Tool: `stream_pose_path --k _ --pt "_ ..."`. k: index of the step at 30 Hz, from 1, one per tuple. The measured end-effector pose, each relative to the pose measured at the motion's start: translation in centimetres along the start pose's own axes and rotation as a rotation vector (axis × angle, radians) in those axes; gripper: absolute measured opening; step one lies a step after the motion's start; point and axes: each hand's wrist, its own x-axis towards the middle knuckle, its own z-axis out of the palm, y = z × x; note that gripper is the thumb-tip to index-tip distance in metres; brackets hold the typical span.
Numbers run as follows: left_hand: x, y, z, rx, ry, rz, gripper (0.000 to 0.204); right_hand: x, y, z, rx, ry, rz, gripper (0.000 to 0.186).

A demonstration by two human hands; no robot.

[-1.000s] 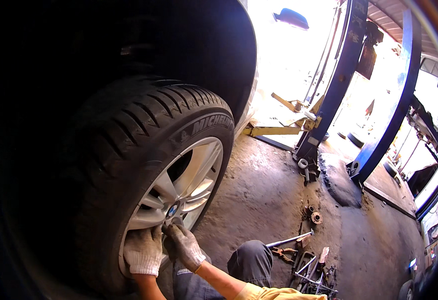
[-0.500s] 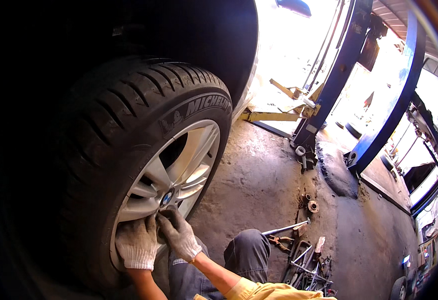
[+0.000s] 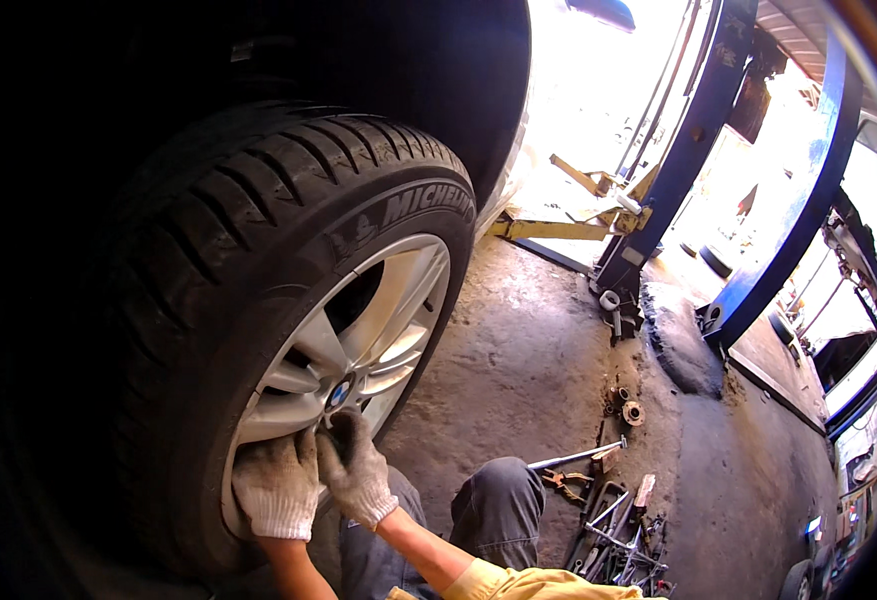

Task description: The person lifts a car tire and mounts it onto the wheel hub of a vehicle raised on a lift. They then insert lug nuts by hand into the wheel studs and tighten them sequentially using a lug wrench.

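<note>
A black tyre [image 3: 288,240] on a silver alloy wheel [image 3: 393,300] stands under the dark wheel arch, its round hub cap [image 3: 338,394] facing me. Both hands wear off-white knitted gloves. My left hand [image 3: 278,485] lies against the lower spokes just below the hub, fingers curled inward; what they grip is hidden. Beside it, my right hand [image 3: 361,478] is closed, thumb and fingertips pinched close to the wheel's centre at the bolt holes. Anything small between those fingertips cannot be made out.
My bent knee [image 3: 498,510] is right of the wheel. On the stained floor lie a long metal bar [image 3: 578,455], orange-handled pliers [image 3: 564,485], a heap of tools [image 3: 618,540] and a round metal part [image 3: 633,413]. Farther off stand a blue lift post [image 3: 683,140] and a yellow lift arm [image 3: 558,229].
The view has shifted slightly, so the wheel sits a little to the right. My right hand has turned more upright at the hub, its fingers still closed. The left hand keeps its place on the spokes.
</note>
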Motion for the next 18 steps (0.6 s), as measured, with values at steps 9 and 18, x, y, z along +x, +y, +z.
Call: stream_pose_path --k 9,18 --pt "-0.14 -0.09 0.4 0.045 -0.032 -0.02 0.032 0.11 -0.08 0.66 0.122 0.031 0.079 0.029" --pt "-0.6 0.43 0.37 0.066 -0.113 -0.099 0.038 0.54 -0.05 0.3 0.113 0.045 0.043 0.031"
